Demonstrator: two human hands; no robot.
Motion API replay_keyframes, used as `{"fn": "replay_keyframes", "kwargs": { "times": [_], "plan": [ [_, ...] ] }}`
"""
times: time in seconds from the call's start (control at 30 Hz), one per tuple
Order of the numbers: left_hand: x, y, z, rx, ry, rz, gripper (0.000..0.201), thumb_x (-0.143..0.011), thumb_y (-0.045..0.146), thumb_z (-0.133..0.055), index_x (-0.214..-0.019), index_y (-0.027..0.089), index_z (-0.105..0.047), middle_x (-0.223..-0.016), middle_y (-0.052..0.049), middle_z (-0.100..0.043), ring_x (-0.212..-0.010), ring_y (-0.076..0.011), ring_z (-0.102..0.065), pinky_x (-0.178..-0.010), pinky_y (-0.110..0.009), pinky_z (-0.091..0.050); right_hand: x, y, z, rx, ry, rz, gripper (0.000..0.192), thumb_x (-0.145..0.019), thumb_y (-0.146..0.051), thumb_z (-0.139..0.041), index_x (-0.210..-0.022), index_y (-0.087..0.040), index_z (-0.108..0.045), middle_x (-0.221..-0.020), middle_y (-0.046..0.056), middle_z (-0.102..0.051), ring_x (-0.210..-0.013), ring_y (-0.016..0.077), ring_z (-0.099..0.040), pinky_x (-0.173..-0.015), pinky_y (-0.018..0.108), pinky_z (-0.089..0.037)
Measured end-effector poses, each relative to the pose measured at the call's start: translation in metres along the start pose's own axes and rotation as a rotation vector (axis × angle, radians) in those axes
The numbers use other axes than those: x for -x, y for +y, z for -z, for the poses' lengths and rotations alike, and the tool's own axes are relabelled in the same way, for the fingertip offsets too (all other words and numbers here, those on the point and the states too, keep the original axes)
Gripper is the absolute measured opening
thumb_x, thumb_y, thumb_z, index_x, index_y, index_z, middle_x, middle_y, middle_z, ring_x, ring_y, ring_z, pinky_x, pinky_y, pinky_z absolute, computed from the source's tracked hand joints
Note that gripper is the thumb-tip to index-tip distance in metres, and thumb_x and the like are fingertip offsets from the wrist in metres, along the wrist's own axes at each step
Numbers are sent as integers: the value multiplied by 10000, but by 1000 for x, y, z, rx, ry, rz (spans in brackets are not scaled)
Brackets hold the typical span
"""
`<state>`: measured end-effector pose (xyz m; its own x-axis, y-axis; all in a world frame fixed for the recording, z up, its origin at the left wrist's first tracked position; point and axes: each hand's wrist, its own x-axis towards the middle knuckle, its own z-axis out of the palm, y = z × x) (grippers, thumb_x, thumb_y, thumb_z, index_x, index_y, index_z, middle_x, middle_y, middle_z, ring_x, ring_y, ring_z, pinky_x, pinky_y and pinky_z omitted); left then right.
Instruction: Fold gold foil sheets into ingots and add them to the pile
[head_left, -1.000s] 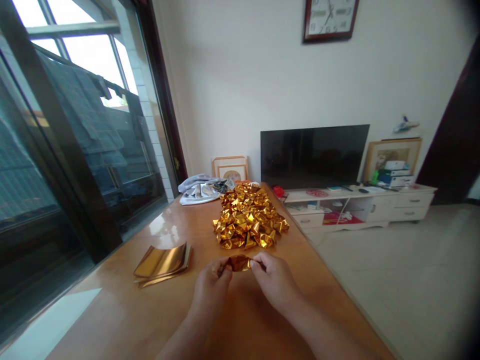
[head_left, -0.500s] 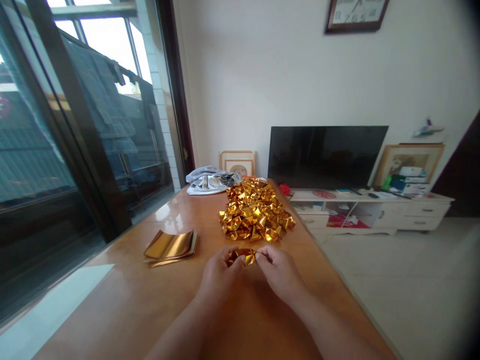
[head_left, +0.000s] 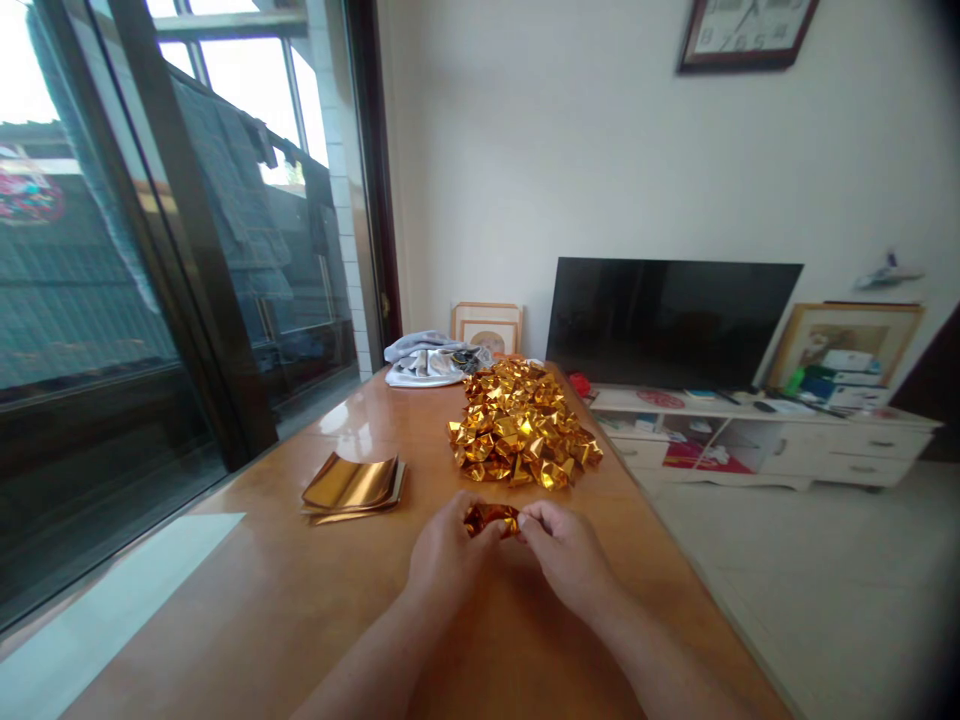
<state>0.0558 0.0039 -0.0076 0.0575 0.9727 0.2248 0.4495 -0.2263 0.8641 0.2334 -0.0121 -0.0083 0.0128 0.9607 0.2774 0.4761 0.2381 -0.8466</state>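
Note:
Between my two hands is a piece of folded gold foil paper point(head_left: 491, 517), held low over the wooden table point(head_left: 360, 610). My left hand point(head_left: 448, 550) grips its left end, the thumb lying along the near side. At the right end, my right hand point(head_left: 564, 545) pinches the paper between thumb and fingers. Just beyond them spreads a heap of folded gold foil pieces point(head_left: 525, 425). Left of my hands lies a stack of flat gold foil sheets point(head_left: 352, 485), slightly curled. My palms and fingers hide part of the held piece.
A grey and white cloth bundle point(head_left: 427, 360) rests at the table's far end. Along the left edge runs a pale sheet point(head_left: 142, 590). Beyond the table, a television point(head_left: 671, 320) stands on a white cabinet point(head_left: 821, 450). Glass sliding doors point(head_left: 172, 300) flank the left side.
The view has swung slightly left, so things appear shifted right. Both hands keep hold of the foil paper; its gold faces show a little differently between the fingers.

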Motion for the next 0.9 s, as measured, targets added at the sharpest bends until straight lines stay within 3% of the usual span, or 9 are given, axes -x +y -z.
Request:
{"fn": "replay_keyframes", "kwargs": {
  "times": [0.17, 0.7, 0.9],
  "plan": [
    [0, -3, 1, -170, 24, -25, 274, -777, 469, -696, -930, 242, -679, -833, -12, -716, -742, -191, -626, -631, -255, -379, 1, 1, -4, -23, -5, -4, 282, -906, -370, -507, -783, -180, -675, -742, 23, -687, -685, 179, -594, -627, 266, -421],
    [0, 0, 0, -248, 21, 0, 257, -788, 442, -683, -952, 245, -659, -864, -19, -710, -788, -204, -639, -641, -256, -386, 5, -4, -10, -115, -61, -23, 319, -924, -388, -497, -722, -179, -631, -681, 15, -651, -641, 162, -566, -588, 255, -400],
    [-5, -6, -4, -5, -24, -22, 380, -796, 379, -685, -1140, 224, -644, -1042, -64, -736, -907, -227, -665, -771, -295, -478, -1, 4, -8, -155, -1, -87, 306, -903, -412, -519, -743, -183, -642, -691, 29, -673, -629, 170, -581, -566, 263, -398]
  ]
}}
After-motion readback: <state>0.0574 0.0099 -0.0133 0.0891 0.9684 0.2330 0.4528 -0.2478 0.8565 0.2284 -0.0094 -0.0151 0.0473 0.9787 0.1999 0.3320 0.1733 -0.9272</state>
